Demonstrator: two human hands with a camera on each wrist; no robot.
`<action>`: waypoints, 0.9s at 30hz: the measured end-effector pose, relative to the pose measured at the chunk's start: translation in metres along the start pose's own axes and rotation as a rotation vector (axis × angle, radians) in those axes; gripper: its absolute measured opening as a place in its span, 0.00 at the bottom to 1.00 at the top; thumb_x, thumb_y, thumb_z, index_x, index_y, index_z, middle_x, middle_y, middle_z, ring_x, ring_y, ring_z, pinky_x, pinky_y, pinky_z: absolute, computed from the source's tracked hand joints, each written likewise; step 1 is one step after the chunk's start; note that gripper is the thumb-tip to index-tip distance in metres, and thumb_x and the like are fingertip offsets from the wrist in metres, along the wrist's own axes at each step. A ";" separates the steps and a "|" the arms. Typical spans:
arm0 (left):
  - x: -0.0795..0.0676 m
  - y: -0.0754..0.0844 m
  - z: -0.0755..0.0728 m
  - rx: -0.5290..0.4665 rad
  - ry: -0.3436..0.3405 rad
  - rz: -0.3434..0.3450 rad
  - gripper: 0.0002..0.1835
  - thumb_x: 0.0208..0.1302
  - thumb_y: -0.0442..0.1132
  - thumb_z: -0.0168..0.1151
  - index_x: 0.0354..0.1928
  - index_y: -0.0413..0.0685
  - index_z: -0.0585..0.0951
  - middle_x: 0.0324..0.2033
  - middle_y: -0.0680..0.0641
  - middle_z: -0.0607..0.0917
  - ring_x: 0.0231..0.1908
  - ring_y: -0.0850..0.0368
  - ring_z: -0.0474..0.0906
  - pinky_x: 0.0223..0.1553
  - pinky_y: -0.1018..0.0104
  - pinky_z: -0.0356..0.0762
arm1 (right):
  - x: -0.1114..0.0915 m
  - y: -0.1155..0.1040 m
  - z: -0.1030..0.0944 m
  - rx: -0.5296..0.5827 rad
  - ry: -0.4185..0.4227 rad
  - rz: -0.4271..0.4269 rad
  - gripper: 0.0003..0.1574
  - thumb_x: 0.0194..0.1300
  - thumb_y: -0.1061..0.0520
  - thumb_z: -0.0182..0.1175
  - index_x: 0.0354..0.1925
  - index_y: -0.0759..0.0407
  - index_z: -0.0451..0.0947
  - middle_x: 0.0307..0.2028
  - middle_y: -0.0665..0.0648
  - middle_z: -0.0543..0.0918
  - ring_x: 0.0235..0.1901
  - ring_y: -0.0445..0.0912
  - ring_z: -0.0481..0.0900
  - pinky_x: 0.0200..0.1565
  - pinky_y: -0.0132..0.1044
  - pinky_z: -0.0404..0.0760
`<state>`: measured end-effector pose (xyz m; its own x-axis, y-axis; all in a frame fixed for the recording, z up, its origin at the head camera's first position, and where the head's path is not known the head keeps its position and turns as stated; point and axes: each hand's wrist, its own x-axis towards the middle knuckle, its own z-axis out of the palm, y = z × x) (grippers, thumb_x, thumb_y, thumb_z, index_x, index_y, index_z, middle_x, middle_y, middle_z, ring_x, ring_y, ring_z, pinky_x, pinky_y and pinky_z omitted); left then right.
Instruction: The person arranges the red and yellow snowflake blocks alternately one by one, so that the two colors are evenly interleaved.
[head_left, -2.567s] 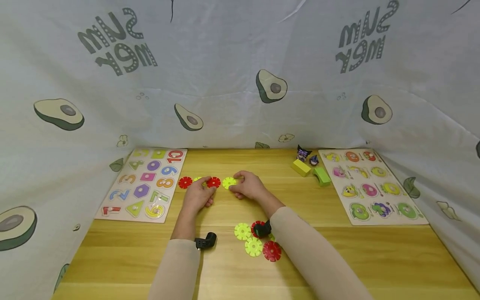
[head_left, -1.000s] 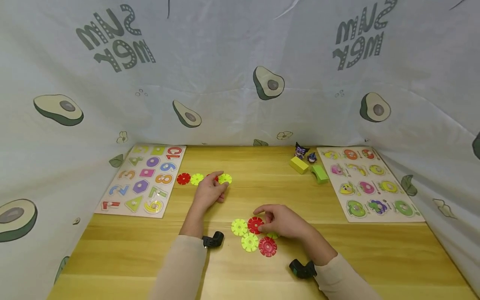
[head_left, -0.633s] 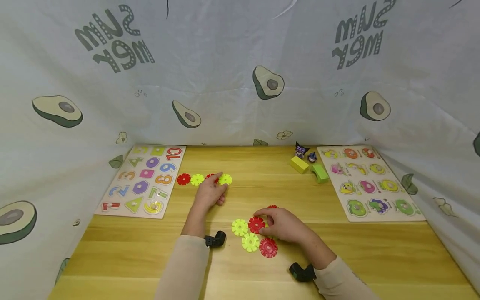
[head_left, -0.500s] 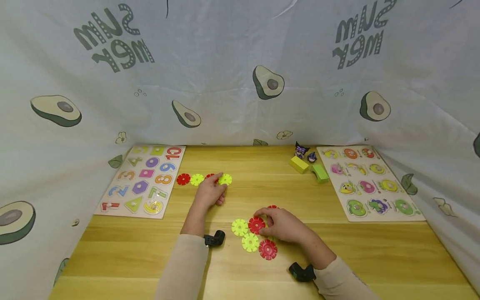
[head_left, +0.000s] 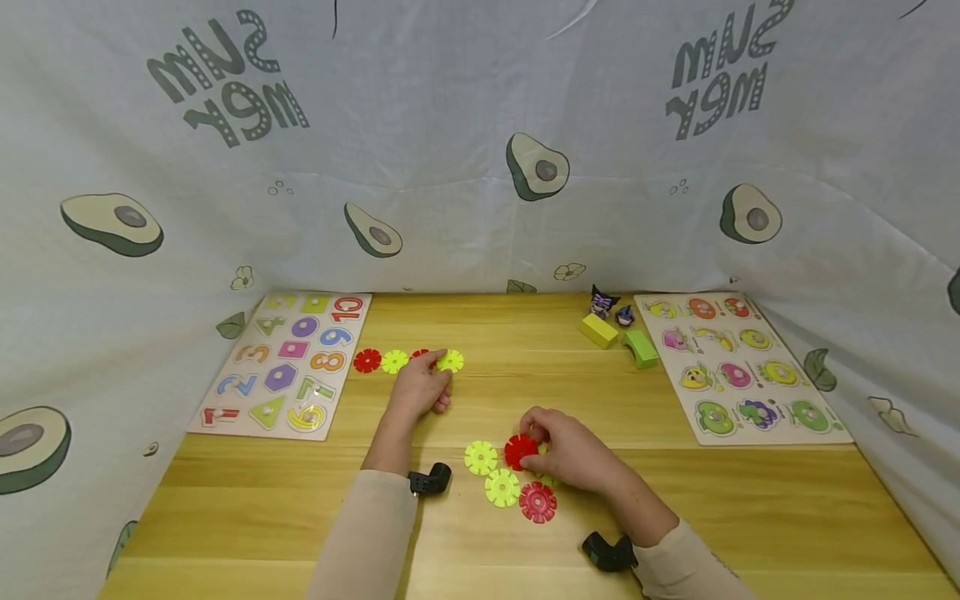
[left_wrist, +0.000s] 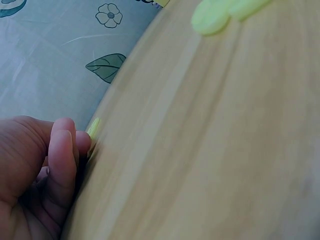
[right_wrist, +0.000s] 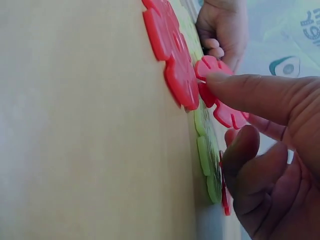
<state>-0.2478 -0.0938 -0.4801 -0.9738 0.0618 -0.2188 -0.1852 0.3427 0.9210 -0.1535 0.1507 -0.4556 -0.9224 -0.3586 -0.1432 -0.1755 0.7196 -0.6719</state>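
Observation:
My right hand (head_left: 573,450) pinches a red snowflake disc (right_wrist: 230,115) between thumb and index finger. The disc is tilted up from the table, over the group of loose discs. Beside it lie a yellow-green disc (head_left: 481,457), a second yellow-green disc (head_left: 502,487) and a red disc (head_left: 537,502); another yellow-green one is partly behind the right hand. My left hand (head_left: 418,390) rests at a row of discs, its index finger across a mostly covered red disc and its fingertips at the edge of the end yellow-green disc (head_left: 452,361). A red disc (head_left: 367,361) and a yellow-green disc (head_left: 394,362) continue the row leftward.
A number puzzle board (head_left: 288,367) lies at the left and a fruit puzzle board (head_left: 738,367) at the right. Near the back right stand a yellow block (head_left: 598,331), a green arch block (head_left: 640,347) and two small figurines (head_left: 602,302). A printed cloth (head_left: 450,167) borders the table.
My right hand has moved from the row back to the loose discs and lifted a red disc from among them. The left hand has shifted slightly right along the row, then stayed there.

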 end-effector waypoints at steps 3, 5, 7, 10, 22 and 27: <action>0.000 0.000 0.000 -0.007 -0.004 -0.001 0.26 0.63 0.37 0.56 0.64 0.51 0.68 0.18 0.41 0.79 0.12 0.55 0.76 0.17 0.59 0.79 | 0.000 0.001 0.000 0.033 0.017 0.005 0.21 0.49 0.55 0.72 0.37 0.43 0.71 0.27 0.48 0.73 0.25 0.43 0.69 0.24 0.33 0.72; 0.000 0.000 -0.001 -0.011 -0.006 -0.001 0.26 0.63 0.37 0.56 0.65 0.51 0.68 0.18 0.41 0.79 0.12 0.55 0.76 0.17 0.59 0.79 | 0.000 0.001 0.000 0.062 0.012 0.004 0.19 0.50 0.55 0.71 0.38 0.43 0.72 0.26 0.48 0.73 0.23 0.43 0.70 0.22 0.33 0.72; 0.001 -0.001 -0.001 -0.009 -0.006 -0.001 0.26 0.63 0.37 0.56 0.65 0.51 0.68 0.18 0.41 0.79 0.12 0.55 0.75 0.17 0.59 0.79 | 0.001 0.002 0.000 0.081 0.003 -0.006 0.18 0.52 0.55 0.70 0.39 0.43 0.73 0.26 0.48 0.74 0.22 0.42 0.70 0.21 0.33 0.72; 0.001 -0.001 -0.001 -0.002 -0.001 -0.004 0.26 0.63 0.37 0.56 0.64 0.51 0.68 0.18 0.41 0.79 0.11 0.55 0.75 0.17 0.59 0.79 | 0.001 0.002 -0.001 0.095 0.006 -0.018 0.16 0.54 0.54 0.68 0.40 0.42 0.75 0.27 0.48 0.74 0.21 0.42 0.71 0.21 0.33 0.73; 0.000 -0.001 0.001 -0.028 0.000 -0.020 0.25 0.64 0.38 0.56 0.64 0.52 0.69 0.19 0.41 0.79 0.12 0.55 0.75 0.17 0.59 0.79 | 0.027 -0.006 -0.004 0.398 0.108 0.088 0.18 0.58 0.59 0.64 0.48 0.47 0.75 0.30 0.58 0.73 0.23 0.49 0.79 0.24 0.39 0.81; 0.001 0.000 0.001 -0.013 0.009 -0.012 0.27 0.63 0.39 0.59 0.65 0.53 0.68 0.17 0.41 0.79 0.11 0.56 0.74 0.17 0.58 0.79 | 0.055 -0.015 -0.006 0.467 0.159 0.141 0.18 0.60 0.60 0.62 0.49 0.50 0.74 0.34 0.60 0.72 0.27 0.49 0.81 0.29 0.41 0.83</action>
<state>-0.2482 -0.0927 -0.4808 -0.9726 0.0495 -0.2270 -0.1985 0.3311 0.9225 -0.2033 0.1235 -0.4488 -0.9733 -0.1560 -0.1682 0.0937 0.3986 -0.9123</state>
